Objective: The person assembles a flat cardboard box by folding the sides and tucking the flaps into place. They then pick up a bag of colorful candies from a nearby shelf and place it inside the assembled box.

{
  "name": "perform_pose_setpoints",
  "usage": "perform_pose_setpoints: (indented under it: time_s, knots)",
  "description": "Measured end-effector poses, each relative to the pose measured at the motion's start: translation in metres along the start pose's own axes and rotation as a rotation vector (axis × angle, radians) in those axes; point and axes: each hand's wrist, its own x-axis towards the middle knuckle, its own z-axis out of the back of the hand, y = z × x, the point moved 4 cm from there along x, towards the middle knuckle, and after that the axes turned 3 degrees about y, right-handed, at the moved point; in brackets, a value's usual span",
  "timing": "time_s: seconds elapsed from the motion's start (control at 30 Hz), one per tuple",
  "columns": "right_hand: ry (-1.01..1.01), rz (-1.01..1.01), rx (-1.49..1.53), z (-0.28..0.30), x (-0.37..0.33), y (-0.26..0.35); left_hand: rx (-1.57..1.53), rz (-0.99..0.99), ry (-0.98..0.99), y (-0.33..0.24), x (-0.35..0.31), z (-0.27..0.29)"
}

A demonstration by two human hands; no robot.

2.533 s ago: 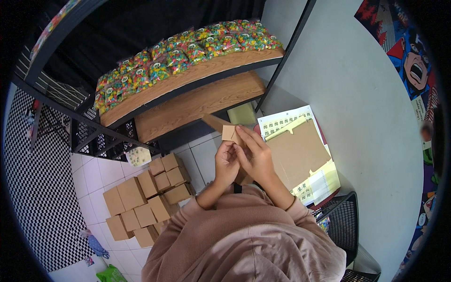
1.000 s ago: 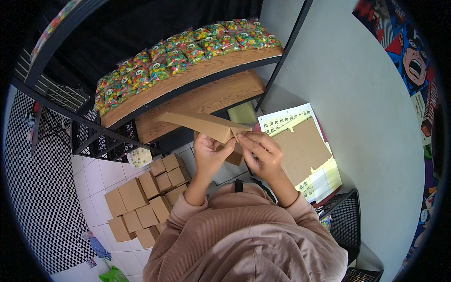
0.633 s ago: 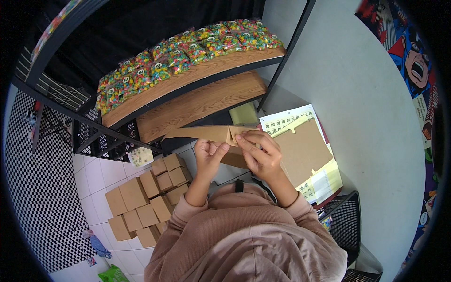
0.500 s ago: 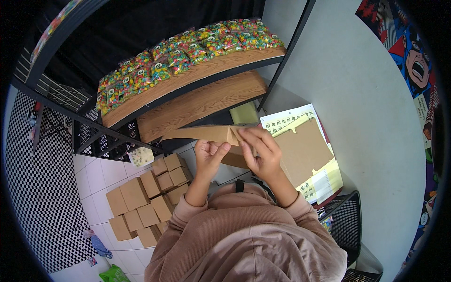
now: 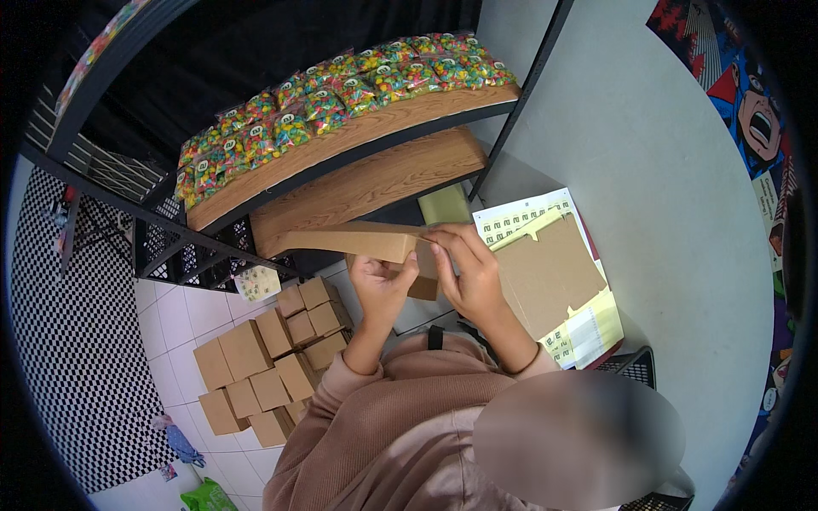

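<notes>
A brown cardboard box (image 5: 388, 247), partly folded, is held up in front of my body, with one long panel pointing left. My left hand (image 5: 381, 285) grips its near side, thumb pressed up against a corner. At the right end of the box my right hand (image 5: 464, 268) has its fingers bent over the edge and its thumb just below. The right fingertips are partly hidden behind the cardboard. Below the hands another panel of the box hangs down.
Several brown boxes (image 5: 256, 366) cover the tiled floor at left. Ahead, a shelf (image 5: 341, 128) bears rows of clear bags of colourful sweets (image 5: 324, 111). At right lie a flat cardboard sheet (image 5: 550, 277) and sticker sheets (image 5: 588, 332) beside a grey wall (image 5: 665, 213).
The end of the box has been folded in further, its corner now squarer. My left thumb has moved up along the corner, and my right hand has shifted slightly left.
</notes>
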Motion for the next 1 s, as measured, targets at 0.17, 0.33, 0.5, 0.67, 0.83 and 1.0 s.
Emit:
perform_pose_setpoints:
  time_s: [0.17,0.33,0.5,0.67,0.83,1.0]
  knots:
    - [0.058,-0.035,0.026,-0.002,0.002,-0.005,0.030,0.059,-0.092,0.000,-0.001,0.000]
    - [0.117,-0.084,0.035,0.000,0.005,-0.009,0.044,0.002,-0.139,-0.003,-0.001,-0.002]
    - [0.126,-0.081,0.057,0.003,0.009,-0.005,0.030,0.030,-0.139,-0.005,0.000,-0.004]
    - [0.075,-0.108,0.140,0.002,0.007,-0.005,-0.005,0.008,-0.151,-0.007,-0.001,-0.010]
    - [0.043,-0.104,0.105,-0.002,0.004,0.000,0.004,-0.003,-0.118,-0.011,0.000,-0.012]
    - [0.041,-0.079,0.086,-0.009,-0.001,0.001,-0.017,-0.033,-0.085,-0.010,-0.001,-0.013]
